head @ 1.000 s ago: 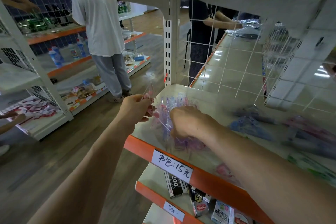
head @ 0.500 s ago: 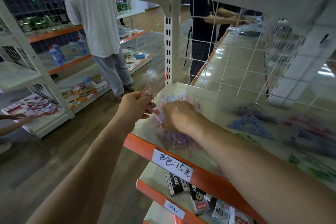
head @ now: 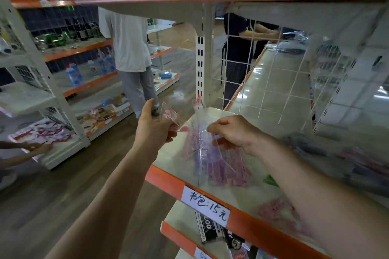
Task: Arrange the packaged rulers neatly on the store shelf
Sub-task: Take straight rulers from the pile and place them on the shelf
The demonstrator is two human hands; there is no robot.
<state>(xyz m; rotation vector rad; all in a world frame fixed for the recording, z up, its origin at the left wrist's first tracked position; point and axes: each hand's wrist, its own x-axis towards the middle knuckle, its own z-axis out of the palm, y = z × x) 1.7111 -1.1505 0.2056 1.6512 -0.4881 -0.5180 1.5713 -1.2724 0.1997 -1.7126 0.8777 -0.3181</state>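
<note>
1. My left hand (head: 154, 130) has drawn a little to the left of where it was a second ago. It pinches a small clear packet (head: 168, 114) printed with pink hearts. The packet is now held apart from the rest, out past the left end of the shelf (head: 170, 160).
2. The bundle of packaged rulers (head: 212, 160), purple and pink in clear sleeves, is at the near left corner of that shelf. A second ago it lay flat under my palm; now its far end is tipped up.
3. My right hand (head: 233, 132) has changed from pressing down to a curled pinch on the bundle's clear wrapping.
4. My reading is that one packet has been split off, so squaring the bundle and laying it neatly is still to do.
5. The back of my left hand hides its fingertips, and I cannot tell whether the heart packet holds a ruler.
6. The sleeves overlap and catch glare, so I cannot count the rulers.
7. Farther right, the loose packets (head: 357, 164) are smeared by motion blur. My right forearm covers part of the shelf front near them.
</note>
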